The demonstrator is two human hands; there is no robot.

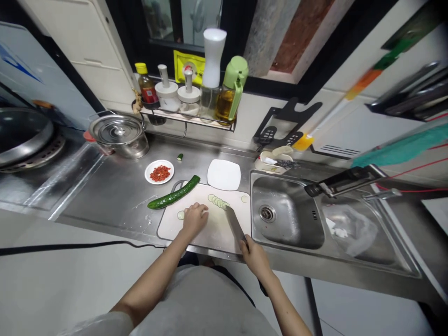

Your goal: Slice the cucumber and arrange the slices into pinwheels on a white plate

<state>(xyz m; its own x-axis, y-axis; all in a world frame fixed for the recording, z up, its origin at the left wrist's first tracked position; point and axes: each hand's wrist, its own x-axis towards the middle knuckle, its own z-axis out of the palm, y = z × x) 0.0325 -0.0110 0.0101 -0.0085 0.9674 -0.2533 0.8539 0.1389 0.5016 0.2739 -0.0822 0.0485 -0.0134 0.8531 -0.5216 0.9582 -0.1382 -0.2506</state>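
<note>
My right hand (255, 255) grips a kitchen knife (235, 224), its blade tip beside an overlapping row of cucumber slices (217, 202) on the white cutting board (217, 233). Over the board's left half, my left hand (195, 219) is closed with curled fingers; a pale bit shows at the fingertips, too small to name. One loose cucumber slice (180, 215) lies just left of that hand, and another is at the board's top right corner. A whole-looking green cucumber (174, 192) rests slantwise across the board's upper left edge, partly on the steel counter.
Behind the board are a white square plate (224, 174), a round plate of chopped red pieces (159, 172) and a cucumber end (179, 157). The sink (287, 210) adjoins on the right. A lidded steel pot (121, 135) stands left, below a rack of condiment bottles (189, 100).
</note>
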